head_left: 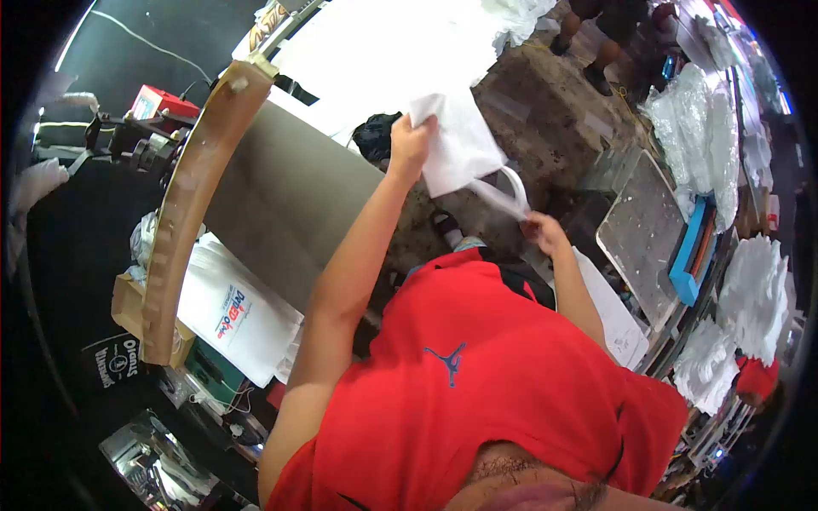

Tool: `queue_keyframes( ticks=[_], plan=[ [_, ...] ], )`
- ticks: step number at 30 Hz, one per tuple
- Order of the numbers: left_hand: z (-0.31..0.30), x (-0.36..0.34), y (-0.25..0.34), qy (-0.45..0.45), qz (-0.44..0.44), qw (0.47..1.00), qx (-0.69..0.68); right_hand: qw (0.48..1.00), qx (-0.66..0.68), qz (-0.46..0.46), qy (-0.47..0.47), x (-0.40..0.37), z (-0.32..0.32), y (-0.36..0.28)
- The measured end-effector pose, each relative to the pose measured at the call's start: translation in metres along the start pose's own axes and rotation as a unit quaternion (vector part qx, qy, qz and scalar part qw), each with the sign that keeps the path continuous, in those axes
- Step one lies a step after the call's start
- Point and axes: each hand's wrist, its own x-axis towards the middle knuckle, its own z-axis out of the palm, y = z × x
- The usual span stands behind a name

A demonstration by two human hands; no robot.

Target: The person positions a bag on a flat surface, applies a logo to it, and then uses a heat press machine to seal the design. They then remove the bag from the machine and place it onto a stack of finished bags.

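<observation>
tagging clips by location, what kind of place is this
Probably a small bag-printing workshop: a stack of printed bags, a framed screen, heaps of white plastic, and a white bag held in the left hand and right hand.

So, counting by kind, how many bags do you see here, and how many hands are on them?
plain white bag, held up: 1
printed white bag, lying flat at the left: 1 (any beneath it cannot be counted)
hands gripping the plain bag: 2, left hand at its top edge, right hand on its handle
Total: 2 bags, 2 hands
</observation>
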Motion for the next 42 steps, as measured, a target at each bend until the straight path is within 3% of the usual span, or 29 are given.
queue_keyframes(
  ticks=[1,2,3,5,7,9,11,13,15,17,19,20,23,24,25,27,28,31,33,34,36,37,39,42],
  plan=[
    [-0.011,-0.015,0.0,-0.04,0.082,0.996,0.006,0.97,-0.212,0.088,0.073,0.011,-0.024,0.015],
    [-0.024,-0.032,0.0,-0.028,0.093,0.995,0.017,0.882,-0.416,0.172,0.14,0.018,-0.031,0.024],
    [-0.04,-0.051,-0.001,-0.013,0.101,0.994,0.03,0.878,-0.425,0.177,0.129,0.024,-0.023,0.029],
    [-0.078,-0.094,0.005,0.039,0.14,0.987,0.067,0.978,-0.201,0.039,0.038,0.048,0.012,0.034],
    [-0.122,-0.125,-0.005,0.093,0.173,0.975,0.105,0.97,-0.24,-0.024,-0.011,0.067,0.084,0.016],
    [-0.178,-0.154,-0.041,0.201,0.074,0.966,0.143,0.954,-0.263,0.033,-0.139,0.055,0.175,-0.007],
    [-0.202,-0.187,-0.029,0.252,0.074,0.956,0.129,0.879,-0.385,0.096,-0.266,0.049,0.234,-0.009],
    [-0.229,-0.214,-0.026,0.305,0.077,0.943,0.11,0.789,-0.508,0.069,-0.339,0.032,0.283,0.003],
    [-0.267,-0.226,-0.048,0.354,0.062,0.912,0.198,0.769,-0.536,0.04,-0.345,0.036,0.305,0.022],
    [-0.302,-0.23,-0.086,0.41,0.032,0.889,0.202,0.754,-0.56,0.008,-0.343,0.034,0.313,0.035],
    [-0.307,-0.242,-0.085,0.478,0.015,0.809,0.341,0.702,-0.649,0.01,-0.294,0.03,0.32,0.042],
    [-0.298,-0.249,-0.072,0.466,0.063,0.844,0.259,0.678,-0.674,0.03,-0.292,0.017,0.326,0.044],
    [-0.322,-0.249,-0.083,0.447,0.074,0.831,0.323,0.667,-0.688,0.07,-0.277,-0.002,0.332,0.07],
    [-0.338,-0.243,-0.094,0.44,0.03,0.818,0.369,0.637,-0.703,0.046,-0.311,-0.008,0.331,0.078],
    [-0.341,-0.239,-0.09,0.439,0.029,0.82,0.365,0.658,-0.66,0.073,-0.354,-0.011,0.328,0.082],
    [-0.341,-0.239,-0.076,0.397,0.028,0.858,0.326,0.646,-0.639,0.089,-0.408,-0.003,0.316,0.093],
    [-0.345,-0.237,-0.077,0.401,0.03,0.848,0.346,0.645,-0.64,0.093,-0.407,-0.002,0.309,0.099],
    [-0.342,-0.234,-0.081,0.409,0.069,0.838,0.353,0.661,-0.656,0.064,-0.359,0.0,0.293,0.111],
    [-0.332,-0.235,-0.076,0.415,0.042,0.843,0.34,0.584,-0.753,-0.05,-0.3,0.002,0.289,0.112],
    [-0.329,-0.238,-0.073,0.424,0.016,0.845,0.326,0.584,-0.753,-0.048,-0.299,0.011,0.283,0.116],
    [-0.332,-0.243,-0.086,0.437,0.016,0.832,0.341,0.699,-0.641,-0.068,-0.31,0.036,0.264,0.126],
    [-0.334,-0.245,-0.09,0.448,0.021,0.82,0.355,0.699,-0.64,-0.066,-0.312,0.035,0.267,0.123],
    [-0.334,-0.249,-0.093,0.461,0.031,0.819,0.341,0.827,-0.49,0.085,-0.261,0.02,0.283,0.104],
    [-0.338,-0.25,-0.101,0.472,0.041,0.823,0.312,0.877,-0.416,0.077,-0.226,0.012,0.293,0.098]
  ],
)
